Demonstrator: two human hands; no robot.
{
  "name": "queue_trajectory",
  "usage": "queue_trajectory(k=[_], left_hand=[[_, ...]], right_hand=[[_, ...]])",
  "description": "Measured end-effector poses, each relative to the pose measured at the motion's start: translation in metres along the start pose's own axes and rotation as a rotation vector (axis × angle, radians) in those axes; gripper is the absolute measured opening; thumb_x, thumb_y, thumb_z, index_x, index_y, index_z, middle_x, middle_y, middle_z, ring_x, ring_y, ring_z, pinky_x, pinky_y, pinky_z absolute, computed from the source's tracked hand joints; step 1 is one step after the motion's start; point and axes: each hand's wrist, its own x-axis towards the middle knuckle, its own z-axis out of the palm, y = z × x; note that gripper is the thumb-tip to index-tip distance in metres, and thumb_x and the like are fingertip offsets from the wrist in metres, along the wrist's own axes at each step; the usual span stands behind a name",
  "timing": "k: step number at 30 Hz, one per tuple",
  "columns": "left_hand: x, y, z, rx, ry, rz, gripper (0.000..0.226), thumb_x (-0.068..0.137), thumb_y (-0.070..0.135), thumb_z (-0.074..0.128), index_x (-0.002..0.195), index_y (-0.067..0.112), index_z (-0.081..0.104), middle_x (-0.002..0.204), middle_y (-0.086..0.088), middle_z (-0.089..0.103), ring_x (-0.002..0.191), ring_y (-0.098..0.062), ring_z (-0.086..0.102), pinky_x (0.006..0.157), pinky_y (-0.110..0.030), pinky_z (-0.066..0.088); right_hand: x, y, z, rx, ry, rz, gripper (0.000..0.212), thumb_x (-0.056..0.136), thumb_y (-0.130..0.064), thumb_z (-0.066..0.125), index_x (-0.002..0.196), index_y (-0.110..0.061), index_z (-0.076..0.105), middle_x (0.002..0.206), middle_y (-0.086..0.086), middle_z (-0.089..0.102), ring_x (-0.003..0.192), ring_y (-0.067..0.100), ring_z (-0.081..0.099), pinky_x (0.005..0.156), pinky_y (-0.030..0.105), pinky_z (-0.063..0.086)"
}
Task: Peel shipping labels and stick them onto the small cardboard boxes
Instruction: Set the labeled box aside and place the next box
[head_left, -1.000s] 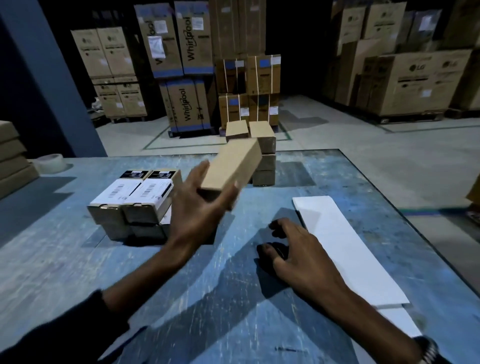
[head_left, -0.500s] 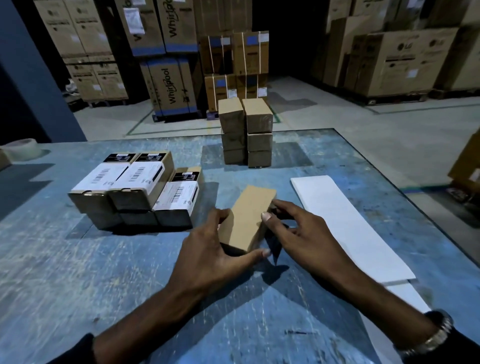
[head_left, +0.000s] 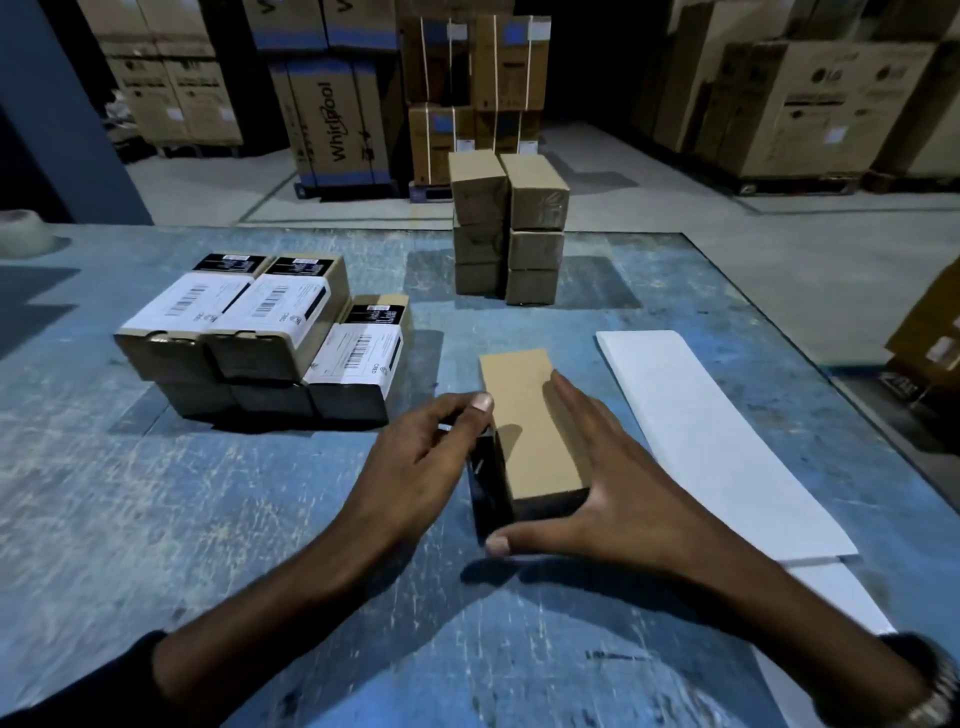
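Set plain box (head_left: 527, 421) down flat on counter (head_left: 156, 519) since a second ago; left hand (head_left: 415, 467) pinched its side, right hand (head_left: 613, 499) lay flat, ready for a label

Dim warehouse, scuffed blue table (head_left: 156, 519), grey concrete floor (head_left: 727, 249), stacked large cartons (head_left: 810, 104) on pallets, blue pillar (head_left: 62, 104) at left

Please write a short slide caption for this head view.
Both hands steady an unlabelled box beside the label sheets.
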Motion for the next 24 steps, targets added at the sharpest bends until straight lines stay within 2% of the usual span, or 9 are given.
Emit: queue_trajectory(k=[2,4,7,9,12,15,19,21,24], left_hand=[[-0.002,0.002,0.002,-0.037,-0.012,-0.001,0.027,0.106,0.051,0.059,0.117,0.038,0.079,0.112,0.02,0.079,0.106,0.0,0.072,0.101,-0.041,0.055],[-0.003,0.006,0.003,-0.069,-0.02,0.014,0.028,0.102,0.053,0.057,0.119,0.043,0.078,0.117,0.025,0.075,0.111,0.006,0.068,0.1,-0.034,0.053],[-0.005,0.008,0.001,-0.031,-0.054,0.115,0.04,0.097,0.056,0.058,0.135,0.053,0.066,0.134,0.023,0.058,0.125,0.011,0.056,0.102,-0.02,0.049],[-0.007,0.008,-0.002,0.152,-0.022,0.237,0.048,0.097,0.05,0.065,0.144,0.059,0.056,0.15,0.014,0.042,0.141,0.005,0.042,0.104,-0.012,0.045],[-0.008,0.009,-0.006,0.319,0.106,0.361,0.065,0.092,0.053,0.076,0.149,0.058,0.046,0.165,0.015,0.021,0.15,0.008,0.026,0.112,-0.015,0.031],[-0.008,0.018,-0.01,-0.048,0.025,0.175,0.066,0.083,0.058,0.08,0.144,0.051,0.054,0.154,0.012,0.052,0.14,-0.009,0.055,0.115,-0.045,0.05],[-0.005,0.017,-0.009,-0.219,-0.038,0.056,0.033,0.096,0.042,0.078,0.125,0.029,0.072,0.125,-0.001,0.076,0.114,-0.026,0.074,0.102,-0.062,0.057],[-0.002,0.016,-0.009,-0.253,-0.021,0.025,0.027,0.097,0.038,0.077,0.119,0.022,0.075,0.12,-0.004,0.078,0.11,-0.03,0.075,0.098,-0.059,0.057],[0.004,0.017,-0.012,-0.283,0.01,-0.013,0.025,0.095,0.036,0.079,0.111,0.017,0.078,0.112,-0.007,0.079,0.097,-0.02,0.074,0.078,-0.039,0.057]], right_hand=[[0.002,0.003,0.004,-0.082,0.138,-0.043,0.133,0.056,-0.078,0.089,0.165,-0.044,0.021,0.165,-0.028,0.022,0.143,-0.008,0.032,0.118,0.028,0.038],[0.0,0.005,-0.001,0.005,0.232,-0.077,0.108,0.062,-0.07,0.092,0.154,-0.045,0.043,0.152,-0.027,0.043,0.129,-0.009,0.049,0.106,0.025,0.048],[0.003,0.009,-0.012,0.525,0.265,-0.002,0.058,0.067,-0.055,0.088,0.122,-0.044,0.072,0.119,-0.016,0.074,0.106,0.011,0.071,0.083,0.026,0.056],[0.003,0.002,-0.021,1.013,0.191,0.097,0.05,0.069,-0.056,0.078,0.113,-0.033,0.08,0.117,0.005,0.079,0.112,0.035,0.073,0.093,0.043,0.057],[0.001,-0.005,-0.029,1.321,0.11,0.18,0.058,0.093,-0.058,0.06,0.121,-0.012,0.08,0.126,0.022,0.075,0.112,0.038,0.075,0.102,0.054,0.059],[-0.001,-0.007,-0.032,1.395,0.099,0.233,0.062,0.097,-0.064,0.051,0.104,-0.012,0.085,0.118,0.021,0.077,0.092,0.036,0.078,0.081,0.047,0.067],[0.0,-0.007,-0.031,1.307,0.089,0.323,0.063,0.098,-0.068,0.049,0.101,-0.017,0.087,0.106,0.022,0.079,0.065,0.036,0.076,0.047,0.027,0.06],[0.001,-0.007,-0.03,1.224,0.118,0.327,0.064,0.101,-0.068,0.046,0.106,-0.018,0.085,0.104,0.018,0.081,0.069,0.034,0.077,0.054,0.032,0.061],[0.003,-0.006,-0.026,1.134,0.236,0.236,0.052,0.101,-0.064,0.049,0.12,-0.022,0.073,0.107,0.01,0.082,0.087,0.024,0.079,0.076,0.045,0.064]])
